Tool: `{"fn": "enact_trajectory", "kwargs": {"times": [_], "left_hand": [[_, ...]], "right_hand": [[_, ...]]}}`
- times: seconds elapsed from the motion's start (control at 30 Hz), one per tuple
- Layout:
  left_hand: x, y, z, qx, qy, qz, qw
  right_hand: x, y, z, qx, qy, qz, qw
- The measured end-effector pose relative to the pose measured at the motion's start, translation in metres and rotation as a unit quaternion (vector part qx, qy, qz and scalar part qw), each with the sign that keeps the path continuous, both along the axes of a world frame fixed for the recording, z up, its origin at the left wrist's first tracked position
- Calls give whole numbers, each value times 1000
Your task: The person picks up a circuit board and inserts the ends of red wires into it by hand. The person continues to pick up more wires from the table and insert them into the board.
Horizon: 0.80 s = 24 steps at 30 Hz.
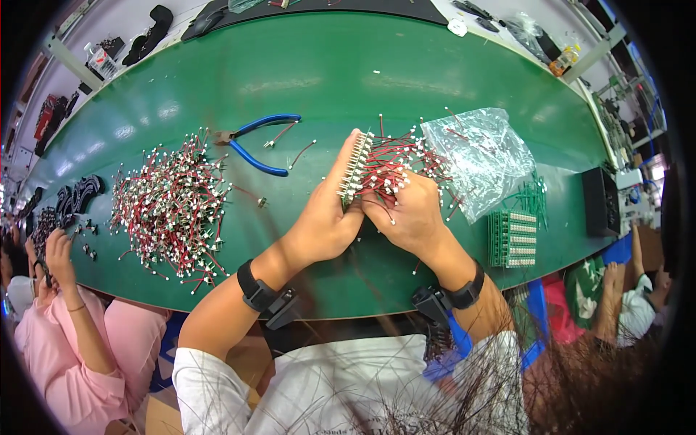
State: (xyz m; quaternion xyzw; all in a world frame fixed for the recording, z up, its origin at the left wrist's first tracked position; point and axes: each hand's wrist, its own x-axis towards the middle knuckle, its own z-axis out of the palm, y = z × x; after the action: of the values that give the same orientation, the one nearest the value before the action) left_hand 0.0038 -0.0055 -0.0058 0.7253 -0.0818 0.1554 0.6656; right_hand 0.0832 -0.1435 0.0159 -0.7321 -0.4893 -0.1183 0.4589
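Head view: narrow pale connector strip (355,168) bristling with thin red leads, mid green counter (341,80), pinched edgewise in left hand (324,217), right hand (407,210) closed on leads; light, stiff, wires floppy, likely snag-prone.

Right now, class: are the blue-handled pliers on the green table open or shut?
Open. The pliers lie flat on the green table with their two blue handles spread wide apart, untouched by either hand.

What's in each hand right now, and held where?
Left hand holds the connector strip by its lower end. Right hand grips the red wires plugged into it, near their base.
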Motion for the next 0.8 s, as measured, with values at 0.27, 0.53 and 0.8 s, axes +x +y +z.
{"fn": "enact_trajectory", "kwargs": {"times": [0.27, 0.53, 0.8], "left_hand": [[-1, -2, 1, -36, 5, -2, 999], [-1, -1, 0, -43, 13, -7, 999], [0, -2, -1, -47, 5, -11, 999]], "right_hand": [[0, 0, 2, -1, 8, 0, 1000], [1, 0, 1, 10, 5, -2, 1000], [2, -1, 0, -2, 9, 8, 1000]]}}
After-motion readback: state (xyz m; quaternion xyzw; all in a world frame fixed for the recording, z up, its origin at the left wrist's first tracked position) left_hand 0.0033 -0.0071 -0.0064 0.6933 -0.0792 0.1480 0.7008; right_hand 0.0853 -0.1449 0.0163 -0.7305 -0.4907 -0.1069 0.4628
